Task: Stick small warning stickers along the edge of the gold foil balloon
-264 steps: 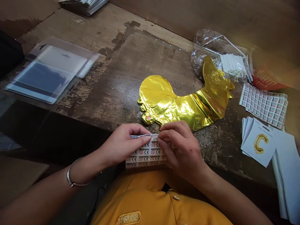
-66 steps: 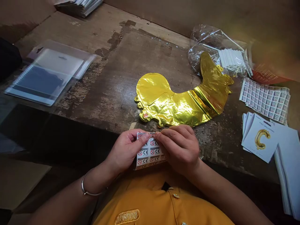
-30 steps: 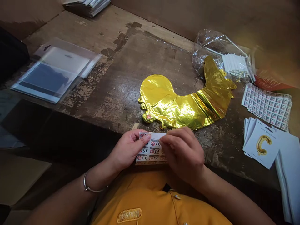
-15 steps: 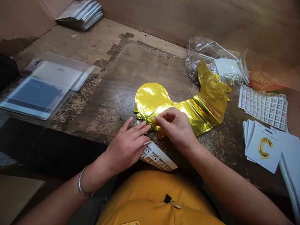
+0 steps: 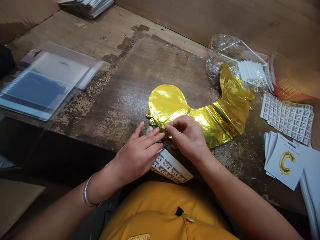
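A flat gold foil balloon [image 5: 168, 100], with a round lobe at its left and a curved, jagged end at its right, lies on the worn table. My right hand [image 5: 191, 138] is over its lower edge, thumb and forefinger pinched at a small sticker [image 5: 163, 127] against the foil. Close by on the left, my left hand [image 5: 140, 153] has its upper fingers stretched towards the balloon's tabbed edge. Beneath that hand juts a sheet of CE stickers [image 5: 172, 168], apparently gripped by its lower fingers; the thumb is hidden.
Clear plastic sleeves [image 5: 50, 83] lie at left. Behind the balloon's right end is a clear bag with white sticks [image 5: 251, 70]. Printed label sheets [image 5: 287, 116] and cards with a gold letter C [image 5: 285, 161] lie at right. A stack of flat packets [image 5: 90, 6] stands at the back left.
The view has shifted slightly, so the table items sit a little differently in the picture. Both hands keep nearly the same pose at the balloon's lower edge.
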Demonstrator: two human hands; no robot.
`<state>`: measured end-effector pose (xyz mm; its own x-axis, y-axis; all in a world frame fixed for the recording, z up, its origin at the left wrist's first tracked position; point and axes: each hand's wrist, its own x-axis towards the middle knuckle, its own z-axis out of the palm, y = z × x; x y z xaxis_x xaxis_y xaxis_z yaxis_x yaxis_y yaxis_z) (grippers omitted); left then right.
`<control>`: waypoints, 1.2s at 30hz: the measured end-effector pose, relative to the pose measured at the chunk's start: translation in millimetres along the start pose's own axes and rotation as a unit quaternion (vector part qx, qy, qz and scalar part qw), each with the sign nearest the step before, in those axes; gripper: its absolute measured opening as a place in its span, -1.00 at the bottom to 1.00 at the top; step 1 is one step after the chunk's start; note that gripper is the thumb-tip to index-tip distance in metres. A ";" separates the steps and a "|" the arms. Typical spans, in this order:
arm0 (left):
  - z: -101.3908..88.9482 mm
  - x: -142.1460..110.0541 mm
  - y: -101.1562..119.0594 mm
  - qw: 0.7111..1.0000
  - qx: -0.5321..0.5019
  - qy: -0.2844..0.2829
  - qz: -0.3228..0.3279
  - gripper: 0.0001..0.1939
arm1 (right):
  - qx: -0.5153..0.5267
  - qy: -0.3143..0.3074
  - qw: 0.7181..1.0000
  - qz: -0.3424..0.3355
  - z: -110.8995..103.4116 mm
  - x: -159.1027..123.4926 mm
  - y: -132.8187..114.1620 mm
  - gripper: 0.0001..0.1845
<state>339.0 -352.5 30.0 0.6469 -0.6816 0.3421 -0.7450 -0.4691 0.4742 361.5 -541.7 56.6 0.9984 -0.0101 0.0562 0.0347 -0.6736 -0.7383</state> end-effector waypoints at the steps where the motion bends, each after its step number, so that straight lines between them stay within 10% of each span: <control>1: -0.1 -0.1 -0.1 1.000 0.000 -0.001 0.000 -0.80 | 0.006 -0.001 1.000 0.003 0.0 -0.2 0.6 -0.84; 13: 0.3 0.2 -0.2 1.000 -0.008 0.005 0.003 -0.78 | 0.009 0.001 1.000 -0.001 3.1 -2.0 1.6 -0.80; 31: 0.8 -0.1 -2.0 1.000 -0.004 -0.003 0.007 -0.79 | -0.254 0.087 0.962 -0.048 7.3 5.8 9.1 -0.78; 36: -0.1 -0.2 -3.1 1.000 -0.016 -0.003 -0.003 -0.83 | -0.265 0.080 0.943 -0.187 -5.9 -0.1 4.3 -0.79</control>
<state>341.2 -350.9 28.5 0.6497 -0.6823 0.3351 -0.7359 -0.4541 0.5023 361.3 -549.0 57.3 0.8998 0.2176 0.3781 0.3125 -0.9263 -0.2106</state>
